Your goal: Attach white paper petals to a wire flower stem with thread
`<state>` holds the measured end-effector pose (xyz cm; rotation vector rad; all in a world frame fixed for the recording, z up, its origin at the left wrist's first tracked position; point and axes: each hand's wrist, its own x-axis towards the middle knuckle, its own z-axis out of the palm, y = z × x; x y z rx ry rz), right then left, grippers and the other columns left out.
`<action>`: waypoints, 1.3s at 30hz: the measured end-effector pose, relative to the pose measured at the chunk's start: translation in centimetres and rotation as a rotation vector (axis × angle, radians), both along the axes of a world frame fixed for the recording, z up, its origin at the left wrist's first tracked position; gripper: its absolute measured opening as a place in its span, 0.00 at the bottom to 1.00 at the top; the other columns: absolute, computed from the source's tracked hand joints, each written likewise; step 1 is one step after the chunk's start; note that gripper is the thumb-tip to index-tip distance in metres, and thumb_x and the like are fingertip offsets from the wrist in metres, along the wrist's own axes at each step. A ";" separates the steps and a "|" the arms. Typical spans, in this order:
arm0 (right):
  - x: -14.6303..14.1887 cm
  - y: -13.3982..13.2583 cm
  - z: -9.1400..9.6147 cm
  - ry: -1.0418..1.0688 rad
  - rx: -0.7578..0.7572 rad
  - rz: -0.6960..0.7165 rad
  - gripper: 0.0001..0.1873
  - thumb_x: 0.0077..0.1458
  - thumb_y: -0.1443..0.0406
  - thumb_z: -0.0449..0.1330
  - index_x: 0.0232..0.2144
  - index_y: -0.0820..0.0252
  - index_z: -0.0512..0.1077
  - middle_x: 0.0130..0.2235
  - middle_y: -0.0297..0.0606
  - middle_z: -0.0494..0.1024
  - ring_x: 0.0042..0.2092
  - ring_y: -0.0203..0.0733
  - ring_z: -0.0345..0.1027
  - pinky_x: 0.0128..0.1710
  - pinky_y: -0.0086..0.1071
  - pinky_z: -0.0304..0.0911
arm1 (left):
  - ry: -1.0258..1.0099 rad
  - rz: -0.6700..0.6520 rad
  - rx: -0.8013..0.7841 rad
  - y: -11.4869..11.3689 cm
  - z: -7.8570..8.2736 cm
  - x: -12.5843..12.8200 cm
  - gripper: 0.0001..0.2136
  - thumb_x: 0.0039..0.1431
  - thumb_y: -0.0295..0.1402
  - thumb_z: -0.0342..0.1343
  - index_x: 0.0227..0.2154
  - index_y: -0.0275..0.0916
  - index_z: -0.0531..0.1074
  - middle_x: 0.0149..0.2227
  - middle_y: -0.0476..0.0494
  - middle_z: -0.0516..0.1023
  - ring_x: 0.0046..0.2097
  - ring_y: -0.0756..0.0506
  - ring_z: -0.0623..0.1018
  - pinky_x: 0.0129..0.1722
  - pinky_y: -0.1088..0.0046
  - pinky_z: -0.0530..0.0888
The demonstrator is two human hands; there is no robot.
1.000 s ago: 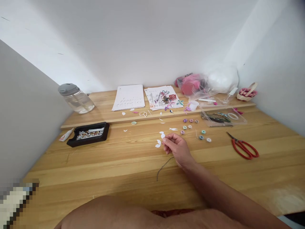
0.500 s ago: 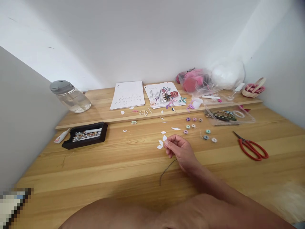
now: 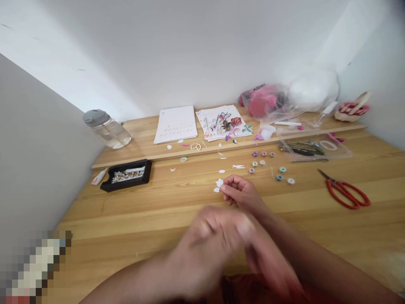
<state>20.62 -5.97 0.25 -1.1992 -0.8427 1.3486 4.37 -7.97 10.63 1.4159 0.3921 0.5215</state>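
My right hand (image 3: 238,190) is over the middle of the table, thumb and fingers pinched on small white paper petals (image 3: 219,183). My left hand (image 3: 218,240) is in front of my right wrist, close to the camera. It is smeared by motion, and I cannot make out whether anything is in its fingers. Another white oval petal (image 3: 222,171) lies on the wood just beyond my right hand, near a pointed white cutout (image 3: 238,166). The dark cord that hung below my right hand cannot be seen now.
Small thread spools (image 3: 279,178) and red-handled scissors (image 3: 347,193) lie on the right, before a clear plastic box (image 3: 343,151). A black tray (image 3: 144,179) of beads and a water bottle (image 3: 109,131) are left. Paper sheets (image 3: 177,120) and a basket (image 3: 351,112) rest on the raised ledge.
My left hand has come up from the lower edge in front of my right wrist. The view has shifted a little; my right hand keeps its pinch on the petals.
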 end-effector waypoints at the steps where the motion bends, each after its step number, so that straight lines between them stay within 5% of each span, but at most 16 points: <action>1: -0.1 -0.1 0.1 -0.003 -0.008 0.040 0.16 0.43 0.56 0.70 0.24 0.58 0.69 0.21 0.29 0.70 0.22 0.32 0.61 0.23 0.27 0.58 | -0.034 0.166 -0.032 0.8 -1.0 0.5 0.23 0.67 0.49 0.46 0.30 0.41 0.80 0.29 0.42 0.78 0.32 0.48 0.75 0.34 0.72 0.72; 3: -0.3 -0.3 0.1 -0.049 -0.006 0.080 0.17 0.44 0.55 0.70 0.24 0.58 0.68 0.22 0.29 0.70 0.23 0.33 0.61 0.22 0.27 0.57 | -0.114 0.485 -0.061 2.6 -3.3 0.6 0.13 0.63 0.44 0.56 0.34 0.41 0.80 0.29 0.46 0.75 0.31 0.51 0.72 0.35 0.75 0.71; 5: -0.4 -0.3 0.1 -0.114 0.005 0.103 0.17 0.44 0.54 0.70 0.25 0.58 0.69 0.22 0.29 0.69 0.24 0.33 0.61 0.22 0.27 0.56 | -0.110 0.644 -0.134 3.9 -5.5 -0.2 0.11 0.59 0.41 0.61 0.39 0.41 0.79 0.34 0.46 0.75 0.33 0.52 0.72 0.33 0.77 0.70; 13: -0.5 -0.3 0.2 -0.198 -0.003 0.146 0.15 0.45 0.56 0.68 0.25 0.58 0.69 0.20 0.29 0.69 0.22 0.32 0.59 0.20 0.26 0.52 | 0.056 0.714 -0.144 5.9 -10.9 -1.7 0.19 0.58 0.48 0.60 0.33 0.34 0.81 0.27 0.46 0.74 0.27 0.53 0.69 0.27 0.77 0.66; 18: -0.5 -0.3 0.3 -0.237 -0.002 0.187 0.15 0.46 0.56 0.67 0.25 0.58 0.69 0.21 0.30 0.69 0.23 0.33 0.60 0.21 0.27 0.53 | 0.037 0.606 -0.158 6.1 -11.2 -1.4 0.19 0.54 0.45 0.64 0.42 0.36 0.80 0.32 0.45 0.78 0.31 0.51 0.73 0.32 0.76 0.70; 23: -0.4 -0.4 0.0 -0.264 0.017 0.220 0.18 0.47 0.52 0.67 0.25 0.58 0.67 0.21 0.29 0.68 0.23 0.31 0.57 0.22 0.27 0.52 | 0.098 0.534 -0.102 5.5 -10.8 -1.1 0.16 0.51 0.43 0.67 0.36 0.35 0.80 0.34 0.42 0.81 0.34 0.49 0.77 0.36 0.74 0.72; 39: -0.7 -0.3 -0.3 -0.213 0.000 0.104 0.16 0.46 0.55 0.69 0.31 0.59 0.73 0.21 0.31 0.71 0.23 0.34 0.63 0.20 0.27 0.60 | -0.050 0.666 -0.466 5.8 -11.8 -1.0 0.17 0.43 0.37 0.72 0.32 0.34 0.75 0.29 0.47 0.79 0.30 0.52 0.77 0.33 0.75 0.73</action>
